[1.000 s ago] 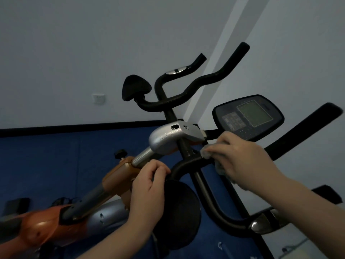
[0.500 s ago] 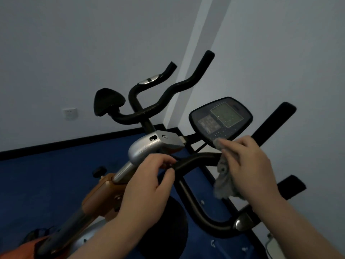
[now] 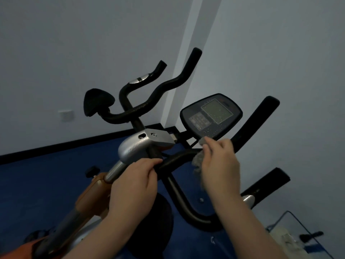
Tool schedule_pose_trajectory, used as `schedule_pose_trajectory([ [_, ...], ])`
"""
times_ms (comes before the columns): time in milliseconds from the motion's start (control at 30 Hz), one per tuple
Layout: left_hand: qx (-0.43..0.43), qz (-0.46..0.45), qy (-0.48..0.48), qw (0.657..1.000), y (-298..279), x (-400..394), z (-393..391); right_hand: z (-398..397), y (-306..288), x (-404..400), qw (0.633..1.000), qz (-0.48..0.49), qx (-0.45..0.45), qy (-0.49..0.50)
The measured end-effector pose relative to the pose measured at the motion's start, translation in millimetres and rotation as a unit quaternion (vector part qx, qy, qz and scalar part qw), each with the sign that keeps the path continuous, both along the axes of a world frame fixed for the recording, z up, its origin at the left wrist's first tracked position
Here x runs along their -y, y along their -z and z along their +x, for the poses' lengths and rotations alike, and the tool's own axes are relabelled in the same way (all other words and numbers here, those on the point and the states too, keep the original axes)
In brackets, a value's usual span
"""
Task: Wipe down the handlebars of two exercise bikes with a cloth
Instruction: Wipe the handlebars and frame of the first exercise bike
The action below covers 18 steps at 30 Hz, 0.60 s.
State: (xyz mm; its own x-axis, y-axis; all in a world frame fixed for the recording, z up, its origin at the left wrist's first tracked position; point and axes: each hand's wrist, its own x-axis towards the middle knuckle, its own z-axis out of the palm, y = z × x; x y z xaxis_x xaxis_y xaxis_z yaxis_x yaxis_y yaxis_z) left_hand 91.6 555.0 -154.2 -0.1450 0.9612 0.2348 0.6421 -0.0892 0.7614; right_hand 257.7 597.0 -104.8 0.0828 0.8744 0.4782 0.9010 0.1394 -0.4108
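Observation:
Black handlebars (image 3: 179,157) of the near exercise bike cross the middle of the view. My left hand (image 3: 134,186) grips the bar just right of the silver stem cap (image 3: 138,146). My right hand (image 3: 220,169) holds a grey cloth (image 3: 197,159) pressed on the bar below the console (image 3: 211,116). The bar's right grip (image 3: 257,120) rises past my right hand. A second set of black handlebars (image 3: 155,90) stands behind, against the wall.
The bike's orange and silver frame (image 3: 89,195) runs down to the lower left over a blue floor (image 3: 46,174). A lower black bar loop (image 3: 186,208) ends in a pad (image 3: 268,184). White walls meet in a corner behind. A wire rack (image 3: 298,236) sits at the bottom right.
My right hand has slid the cloth along the bar from near the stem toward the right, below the console. My left hand has closed around the bar. The view has shifted.

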Motion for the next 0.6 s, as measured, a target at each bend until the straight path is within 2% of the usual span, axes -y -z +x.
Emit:
schedule_pose_trajectory([
  [67,-0.004,-0.007,-0.017,1.000,0.2,2.2,2.1,-25.7,15.1,10.1,0.998,-0.037,0.034,-0.041],
  [200,0.000,-0.009,-0.026,1.000,-3.7,3.2,1.3,-23.6,8.3,9.0,0.978,-0.111,-0.013,-0.177],
  [267,-0.003,-0.012,-0.038,0.999,-5.6,3.4,2.2,1.9,-4.6,-2.4,0.982,-0.085,-0.006,-0.171],
  [333,-0.014,-0.012,-0.064,0.998,-5.1,5.7,4.6,15.0,-10.2,-6.4,0.992,-0.029,0.009,-0.119],
  [467,0.003,-0.004,-0.089,0.996,-6.2,4.4,7.1,-3.8,3.7,8.2,0.981,-0.042,0.145,-0.122],
  [533,0.015,-0.006,-0.079,0.997,-7.3,3.6,7.2,-1.9,6.3,10.4,0.978,-0.051,0.137,-0.147],
  [600,0.021,-0.016,-0.068,0.997,-5.8,8.4,8.4,11.7,-0.2,10.2,0.982,-0.052,0.062,-0.173],
])
